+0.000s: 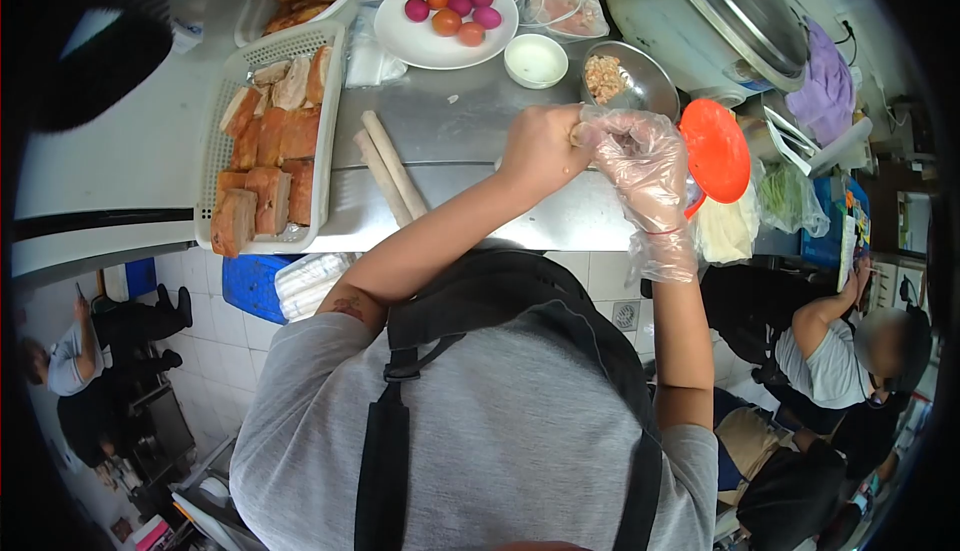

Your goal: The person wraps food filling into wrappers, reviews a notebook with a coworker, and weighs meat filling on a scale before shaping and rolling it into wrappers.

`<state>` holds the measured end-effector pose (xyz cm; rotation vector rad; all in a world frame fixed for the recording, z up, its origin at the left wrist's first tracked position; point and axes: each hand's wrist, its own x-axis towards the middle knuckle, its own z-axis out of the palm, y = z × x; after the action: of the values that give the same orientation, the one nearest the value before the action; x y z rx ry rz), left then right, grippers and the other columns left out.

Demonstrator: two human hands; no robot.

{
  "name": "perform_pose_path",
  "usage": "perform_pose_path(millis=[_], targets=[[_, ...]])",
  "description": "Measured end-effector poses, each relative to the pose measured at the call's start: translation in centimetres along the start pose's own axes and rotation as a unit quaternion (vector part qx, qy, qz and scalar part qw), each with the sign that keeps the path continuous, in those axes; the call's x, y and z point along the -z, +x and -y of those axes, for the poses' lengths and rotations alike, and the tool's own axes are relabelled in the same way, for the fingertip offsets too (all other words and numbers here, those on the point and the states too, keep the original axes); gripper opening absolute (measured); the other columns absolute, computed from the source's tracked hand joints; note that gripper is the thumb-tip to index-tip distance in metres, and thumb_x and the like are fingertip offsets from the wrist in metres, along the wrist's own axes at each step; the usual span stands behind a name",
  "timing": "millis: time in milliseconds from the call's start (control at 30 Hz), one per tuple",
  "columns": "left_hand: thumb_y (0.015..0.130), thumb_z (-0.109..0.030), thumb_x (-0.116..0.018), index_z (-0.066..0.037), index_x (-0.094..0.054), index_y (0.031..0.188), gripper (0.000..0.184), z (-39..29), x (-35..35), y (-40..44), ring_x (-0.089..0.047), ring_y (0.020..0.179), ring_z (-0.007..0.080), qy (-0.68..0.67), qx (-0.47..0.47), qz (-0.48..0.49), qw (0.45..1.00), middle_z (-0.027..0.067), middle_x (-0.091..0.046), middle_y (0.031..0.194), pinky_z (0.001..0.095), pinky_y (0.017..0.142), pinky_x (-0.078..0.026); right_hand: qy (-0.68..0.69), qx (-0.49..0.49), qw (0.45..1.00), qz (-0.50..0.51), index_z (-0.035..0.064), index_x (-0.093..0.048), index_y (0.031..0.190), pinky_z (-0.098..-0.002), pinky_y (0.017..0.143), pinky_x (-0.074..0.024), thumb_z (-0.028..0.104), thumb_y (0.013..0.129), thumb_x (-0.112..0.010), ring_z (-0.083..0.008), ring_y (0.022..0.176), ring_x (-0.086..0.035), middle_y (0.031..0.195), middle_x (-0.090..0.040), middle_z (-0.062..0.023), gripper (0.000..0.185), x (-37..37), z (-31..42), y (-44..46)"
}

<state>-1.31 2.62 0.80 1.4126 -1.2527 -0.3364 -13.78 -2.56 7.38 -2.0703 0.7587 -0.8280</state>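
Bare and closed, my left hand (543,149) meets my right hand above the steel counter (460,119); what its fingers hold is too small to name. My right hand (640,156) wears a clear plastic glove, its fingers bent in against the left ones. Just behind the hands is a metal bowl (648,76) with chopped pale food (605,79) in it. An orange-red lid (714,152) is right beside the gloved hand. Two pale rolling sticks (392,167) lie left of my left forearm.
A white basket (324,166) of roasted meat slabs (268,198) stands left. Behind are a plate (395,43) of pink and orange eggs, a small white bowl (536,61) and a large lidded pot (665,26). People (825,351) are at the right and far left.
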Motion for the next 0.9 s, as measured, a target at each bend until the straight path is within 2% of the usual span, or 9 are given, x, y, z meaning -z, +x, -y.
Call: perform_pose_path(millis=[67,167,267,367,467,567,667,900], targets=[[0.075,-0.018,-0.066,-0.006,-0.068,0.083,0.014,-0.7,0.2,0.0,-0.062,0.064,0.0369,-0.001,0.015,-0.002,1.000,0.0181,-0.062,0.068,0.0409,0.057,-0.048,0.041,-0.041,0.998,0.041,0.0020,-0.071,0.088,-0.0281,0.067,-0.0489,0.006,0.075,-0.071,-0.0123,0.069,-0.060,0.079,-0.069,-0.0094,0.014,0.4,-0.5,0.0],[0.072,-0.017,-0.068,-0.006,-0.069,0.080,0.014,-0.4,-0.3,-0.1,-0.062,0.064,0.0364,-0.006,0.033,0.003,0.999,0.0176,-0.062,0.068,0.0405,0.057,-0.049,0.081,-0.064,0.994,0.031,0.0028,-0.071,0.093,-0.0277,0.069,-0.0490,0.005,0.076,-0.070,-0.0100,0.074,-0.061,0.084,-0.070,-0.0099,0.018,0.2,-1.8,-0.2],[0.068,-0.015,-0.069,-0.006,-0.069,0.079,0.014,-0.6,-0.1,0.0,-0.062,0.064,0.0362,-0.015,0.051,0.011,0.999,0.0179,-0.063,0.069,0.0398,0.057,-0.049,0.131,-0.026,0.991,-0.029,0.0045,-0.071,0.097,-0.0281,0.070,-0.0497,0.005,0.076,-0.071,-0.0135,0.076,-0.063,0.088,-0.070,-0.0112,0.022,-0.5,-1.0,-0.5],[0.067,-0.014,-0.069,-0.006,-0.069,0.079,0.014,0.0,-0.3,0.0,-0.062,0.064,0.0361,-0.028,0.052,0.015,0.998,0.0185,-0.063,0.069,0.0391,0.056,-0.049,0.009,0.028,0.999,-0.029,0.0067,-0.072,0.100,-0.0291,0.068,-0.0501,0.006,0.075,-0.072,-0.0183,0.074,-0.064,0.086,-0.070,-0.0115,0.025,-0.3,-0.9,-0.4],[0.067,-0.014,-0.070,-0.006,-0.069,0.078,0.014,0.3,-0.7,0.1,-0.062,0.063,0.0362,-0.054,0.045,0.005,0.998,0.0186,-0.062,0.068,0.0387,0.055,-0.049,-0.098,0.011,0.994,-0.043,0.0068,-0.072,0.095,-0.0328,0.069,-0.0499,0.009,0.073,-0.073,-0.0234,0.072,-0.062,0.079,-0.068,-0.0111,0.022,-0.3,0.9,-0.5],[0.068,-0.017,-0.072,-0.005,-0.069,0.077,0.016,0.2,-0.4,0.1,-0.062,0.062,0.0361,-0.061,0.045,0.005,0.997,0.0187,-0.062,0.067,0.0381,0.054,-0.048,-0.158,0.043,0.985,-0.061,0.0066,-0.071,0.088,-0.0366,0.070,-0.0486,0.012,0.072,-0.074,-0.0245,0.072,-0.060,0.075,-0.066,-0.0098,0.018,-0.7,0.4,-0.1],[0.068,-0.018,-0.073,-0.004,-0.068,0.076,0.017,0.9,-0.4,-0.3,-0.062,0.061,0.0358,-0.056,0.047,0.000,0.997,0.0191,-0.062,0.067,0.0375,0.054,-0.048,-0.175,0.017,0.984,-0.034,0.0063,-0.070,0.083,-0.0384,0.071,-0.0473,0.015,0.071,-0.074,-0.0269,0.075,-0.059,0.076,-0.065,-0.0099,0.015,-0.7,0.9,-0.2],[0.068,-0.017,-0.072,-0.003,-0.066,0.077,0.017,1.0,0.0,0.0,-0.061,0.060,0.0366,-0.075,0.039,-0.026,0.996,0.0200,-0.060,0.065,0.0375,0.052,-0.047,-0.222,0.172,0.959,0.030,0.0051,-0.068,0.081,-0.0411,0.079,-0.0456,0.012,0.072,-0.069,-0.0307,0.082,-0.059,0.086,-0.065,-0.0107,0.011,-0.4,0.7,0.9]])
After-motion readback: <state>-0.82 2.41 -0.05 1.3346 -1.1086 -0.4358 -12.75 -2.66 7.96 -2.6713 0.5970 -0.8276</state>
